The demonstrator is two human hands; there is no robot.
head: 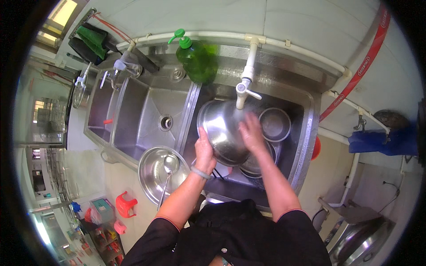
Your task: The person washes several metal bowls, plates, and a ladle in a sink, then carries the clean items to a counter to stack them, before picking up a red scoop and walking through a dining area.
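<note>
A stainless steel bowl (221, 133) is tilted, its outside facing up, over the right-hand sink basin beneath a white plastic tap (242, 91). My left hand (204, 149) grips the bowl's rim at the lower left. Blurred, my right hand (251, 133) lies at the bowl's right side with its fingers spread; whether it touches the metal cannot be told. Water seems to blur the surface below the spout. A round metal pan (275, 124) sits in the basin to the right, and another metal vessel (258, 166) is partly hidden below my right wrist.
A green pump bottle (196, 61) stands on the ledge behind the basins. Left is another steel basin (159, 116) with a drain. A large steel bowl (146, 173) holding a ladle (171, 163) rests at the sink's front edge. A red hose (361, 66) hangs at right.
</note>
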